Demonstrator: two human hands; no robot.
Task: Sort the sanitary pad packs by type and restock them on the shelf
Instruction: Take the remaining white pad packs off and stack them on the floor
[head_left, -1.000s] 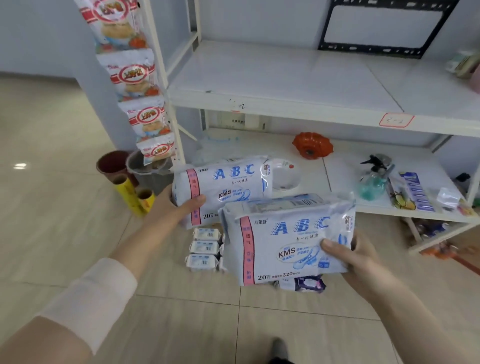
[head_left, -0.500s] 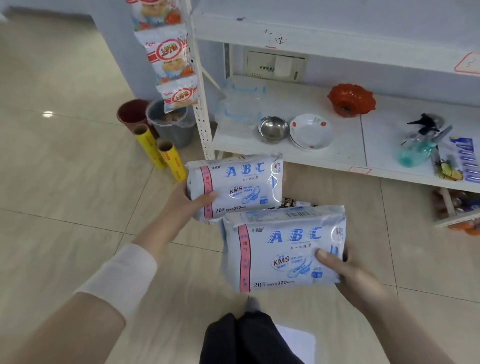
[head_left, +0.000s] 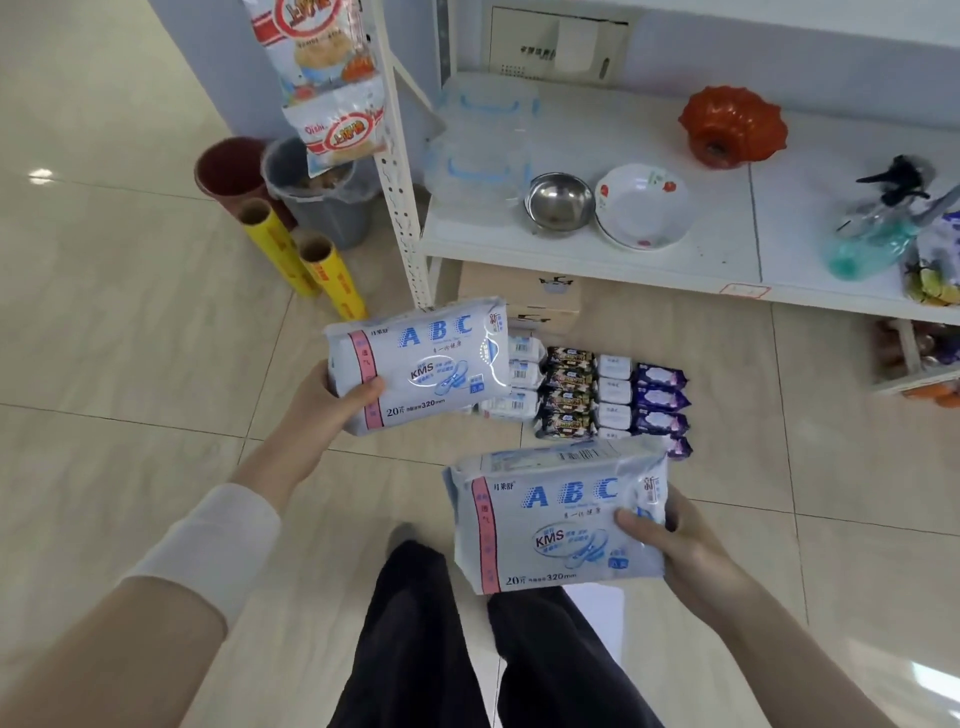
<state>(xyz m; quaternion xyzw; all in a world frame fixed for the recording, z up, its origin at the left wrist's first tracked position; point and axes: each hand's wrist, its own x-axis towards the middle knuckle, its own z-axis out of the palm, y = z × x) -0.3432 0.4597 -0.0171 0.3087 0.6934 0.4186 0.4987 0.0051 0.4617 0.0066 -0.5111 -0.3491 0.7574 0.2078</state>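
Head view only, so one pass: left hand (head_left: 317, 410) has a closed grip on one large ABC pack (head_left: 421, 364), thumb across its front lower-left corner, fingers hidden behind it; pack is held face-up in the air above the floor (head_left: 130, 338), its right edge overlapping the sorted rows in frame. Right hand (head_left: 685, 551) grips a second ABC pack (head_left: 556, 525) the same way at its right edge, thumb on the front, pack held low over the person's legs (head_left: 415, 649). Both packs carry the same print (KMS, 20, 320mm), so I'd call them one type. On the floor just in front of the shelf (head_left: 597, 254) sit small packs already lined up in columns: white ones (head_left: 524, 374), dark ones (head_left: 569, 395), more white (head_left: 613, 395), purple (head_left: 662, 400). Lower shelf board carries a steel bowl (head_left: 560, 202), a white dish (head_left: 644, 208), an orange dish (head_left: 732, 127) and a spray bottle (head_left: 878, 228); no pad packs on it. Judgement: sorting step, with restocking not yet begun. Next move calls for either setting the two large packs down as their own group clear of the small columns, or placing them on a free stretch of shelf; I can't tell which is intended. Film is slick and the packs are soft, so keep both grips firm near the edges.
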